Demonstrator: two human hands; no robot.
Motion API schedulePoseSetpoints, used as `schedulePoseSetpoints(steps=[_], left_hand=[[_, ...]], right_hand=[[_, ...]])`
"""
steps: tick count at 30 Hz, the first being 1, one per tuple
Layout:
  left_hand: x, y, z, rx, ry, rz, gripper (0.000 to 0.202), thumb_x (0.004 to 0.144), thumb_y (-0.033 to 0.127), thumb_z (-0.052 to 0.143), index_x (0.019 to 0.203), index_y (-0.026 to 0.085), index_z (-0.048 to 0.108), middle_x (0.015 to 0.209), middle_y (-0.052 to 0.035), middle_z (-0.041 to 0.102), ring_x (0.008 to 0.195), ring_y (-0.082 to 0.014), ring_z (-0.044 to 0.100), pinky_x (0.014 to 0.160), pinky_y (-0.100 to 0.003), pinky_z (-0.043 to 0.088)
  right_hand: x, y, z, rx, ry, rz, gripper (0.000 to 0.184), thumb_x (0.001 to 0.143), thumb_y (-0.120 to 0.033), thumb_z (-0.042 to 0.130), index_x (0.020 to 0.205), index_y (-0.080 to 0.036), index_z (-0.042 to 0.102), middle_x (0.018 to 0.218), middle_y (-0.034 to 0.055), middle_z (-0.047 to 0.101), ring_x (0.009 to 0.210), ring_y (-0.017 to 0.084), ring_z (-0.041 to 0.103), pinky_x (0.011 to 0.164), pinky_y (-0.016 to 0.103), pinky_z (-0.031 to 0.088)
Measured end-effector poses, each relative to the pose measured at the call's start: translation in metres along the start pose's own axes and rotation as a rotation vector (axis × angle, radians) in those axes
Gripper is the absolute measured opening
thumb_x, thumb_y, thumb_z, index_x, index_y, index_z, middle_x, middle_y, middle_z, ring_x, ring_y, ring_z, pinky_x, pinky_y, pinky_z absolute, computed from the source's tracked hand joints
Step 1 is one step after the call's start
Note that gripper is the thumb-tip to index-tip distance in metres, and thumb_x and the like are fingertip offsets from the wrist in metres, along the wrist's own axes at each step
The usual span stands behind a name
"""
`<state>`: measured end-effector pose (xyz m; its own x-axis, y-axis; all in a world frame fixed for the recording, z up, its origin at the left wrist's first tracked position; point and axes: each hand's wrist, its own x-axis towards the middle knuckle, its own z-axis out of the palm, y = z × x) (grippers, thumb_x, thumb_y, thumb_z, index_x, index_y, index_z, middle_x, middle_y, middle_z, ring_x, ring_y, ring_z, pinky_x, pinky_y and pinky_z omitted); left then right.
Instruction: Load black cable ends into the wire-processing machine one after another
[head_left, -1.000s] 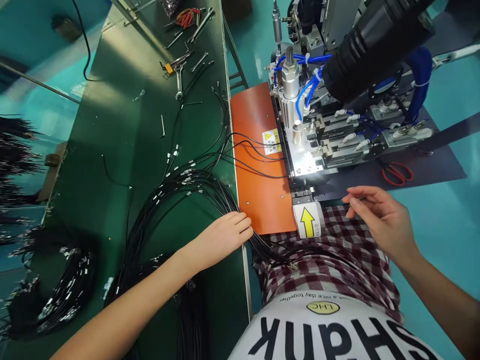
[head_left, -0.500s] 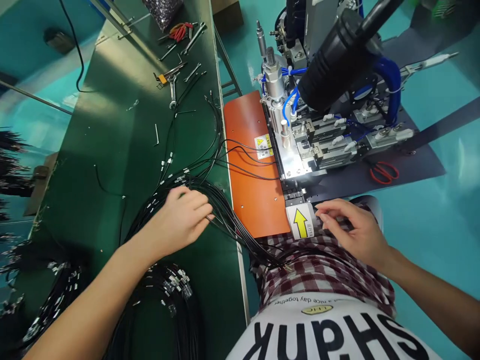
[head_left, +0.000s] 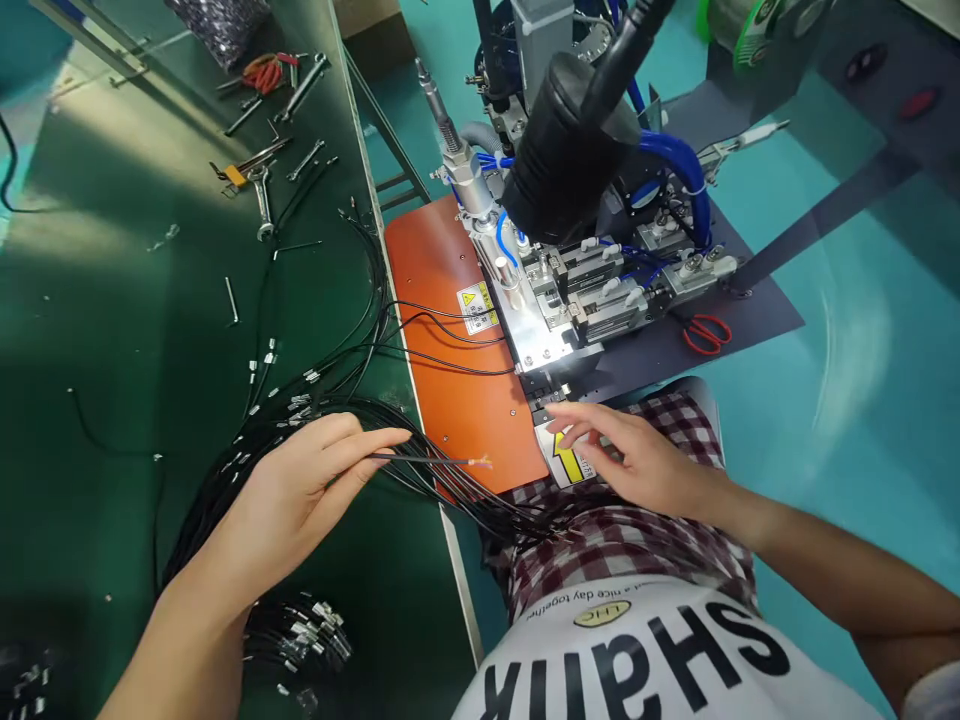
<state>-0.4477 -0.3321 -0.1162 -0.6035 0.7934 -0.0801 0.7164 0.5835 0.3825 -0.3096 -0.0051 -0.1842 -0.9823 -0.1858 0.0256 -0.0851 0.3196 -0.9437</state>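
Note:
My left hand [head_left: 322,480] pinches a thin black cable [head_left: 427,460] between thumb and fingers. Its stripped end, with fine coloured wires fanned out, points right over the orange plate [head_left: 465,410]. Beneath that hand a thick bundle of black cables [head_left: 450,485] runs from the green bench to the checked cloth on my lap. My right hand [head_left: 622,455] holds nothing; its fingers are apart, above the white label with a yellow arrow [head_left: 566,465]. Just beyond its fingertips lies the lit front of the metal machine [head_left: 540,345]. Several cables cross the orange plate into the machine's edge.
Wrenches [head_left: 262,205], pliers with red handles [head_left: 262,75] and a small metal rod [head_left: 232,301] lie on the green bench [head_left: 150,330]. Another cable coil with metal connectors [head_left: 307,630] sits nearer me. Red-handled scissors [head_left: 706,334] rest on the dark machine base. A black lamp [head_left: 559,150] overhangs the machine.
The cable end in my left hand has come into clear view, pointing right. My right hand has moved over the arrow label, closer to the machine. The whole view has shifted.

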Motion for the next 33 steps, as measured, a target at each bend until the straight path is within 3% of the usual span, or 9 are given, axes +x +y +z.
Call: schedulePoseSetpoints(steps=[2,4,7,10,13,15,18,24,33], left_hand=[[-0.002,-0.008,0.005,-0.007,0.071,-0.065,0.032,0.098,0.026,0.050,0.128,0.027,0.061,0.089,-0.0034,0.055,0.083,-0.0181,0.054,0.074,-0.030,0.044],[0.001,-0.005,0.026,-0.056,0.105,-0.048,0.031,0.098,0.024,0.050,0.126,0.024,0.062,0.091,-0.0043,0.056,0.085,-0.0179,0.055,0.077,-0.030,0.045],[0.013,0.006,0.065,-0.143,0.158,-0.011,0.029,0.098,0.020,0.049,0.124,0.021,0.062,0.096,-0.0056,0.060,0.088,-0.0172,0.057,0.080,-0.031,0.047],[0.027,0.023,0.088,-0.124,0.167,0.005,0.025,0.099,0.019,0.047,0.118,0.019,0.063,0.095,-0.0063,0.062,0.087,-0.0181,0.057,0.082,-0.034,0.046],[0.044,0.050,0.093,0.027,0.158,0.005,0.023,0.098,0.024,0.048,0.117,0.016,0.060,0.093,-0.0078,0.063,0.086,-0.0219,0.057,0.079,-0.038,0.045],[0.056,0.070,0.095,0.075,0.159,0.025,0.026,0.097,0.028,0.050,0.118,0.014,0.056,0.094,-0.0095,0.063,0.086,-0.0241,0.057,0.076,-0.038,0.044],[0.072,0.091,0.100,-0.077,0.152,0.089,0.017,0.099,0.023,0.046,0.110,0.015,0.056,0.091,-0.0078,0.063,0.082,-0.0208,0.057,0.073,-0.034,0.046],[0.078,0.088,0.112,-0.438,0.217,0.115,0.016,0.095,0.017,0.058,0.111,0.021,0.060,0.096,-0.0015,0.069,0.081,-0.0120,0.062,0.076,-0.023,0.048],[0.085,0.096,0.104,-0.491,0.100,0.011,0.010,0.097,0.021,0.054,0.105,0.021,0.061,0.090,0.0002,0.066,0.076,-0.0107,0.057,0.072,-0.023,0.045]], right_hand=[[0.003,0.002,0.007,0.091,-0.040,-0.005,0.071,0.092,-0.019,0.060,0.153,-0.033,0.025,0.134,0.0040,0.059,0.107,0.014,0.066,0.098,0.031,0.052],[0.008,0.003,0.015,0.173,-0.029,-0.029,0.083,0.087,-0.021,0.069,0.154,-0.031,0.021,0.133,0.0047,0.060,0.106,0.014,0.067,0.101,0.032,0.051],[0.015,0.007,0.024,0.191,0.063,-0.060,0.068,0.087,-0.021,0.069,0.148,-0.027,0.038,0.122,0.0040,0.067,0.102,0.013,0.069,0.099,0.030,0.053],[0.018,0.013,0.024,0.068,0.209,-0.098,0.034,0.090,-0.021,0.067,0.124,-0.025,0.062,0.106,0.0012,0.072,0.093,0.012,0.070,0.090,0.026,0.055],[0.018,0.018,0.019,-0.038,0.301,-0.142,0.010,0.091,-0.021,0.066,0.100,-0.022,0.070,0.095,-0.0010,0.073,0.087,0.011,0.069,0.082,0.024,0.054],[0.017,0.019,0.015,-0.068,0.305,-0.152,0.007,0.091,-0.022,0.067,0.097,-0.021,0.070,0.092,-0.0015,0.073,0.083,0.010,0.068,0.078,0.022,0.053],[0.013,0.020,0.010,-0.110,0.299,-0.129,0.008,0.090,-0.025,0.069,0.096,-0.021,0.071,0.090,-0.0018,0.073,0.079,0.010,0.067,0.073,0.021,0.052],[0.010,0.021,-0.007,-0.054,0.247,-0.041,0.013,0.089,-0.027,0.069,0.100,-0.021,0.073,0.093,0.0005,0.071,0.073,0.009,0.063,0.063,0.020,0.050],[0.017,0.025,-0.015,-0.310,0.147,-0.171,0.013,0.097,-0.023,0.057,0.098,-0.019,0.069,0.098,0.0027,0.071,0.088,0.014,0.066,0.075,0.028,0.048]])
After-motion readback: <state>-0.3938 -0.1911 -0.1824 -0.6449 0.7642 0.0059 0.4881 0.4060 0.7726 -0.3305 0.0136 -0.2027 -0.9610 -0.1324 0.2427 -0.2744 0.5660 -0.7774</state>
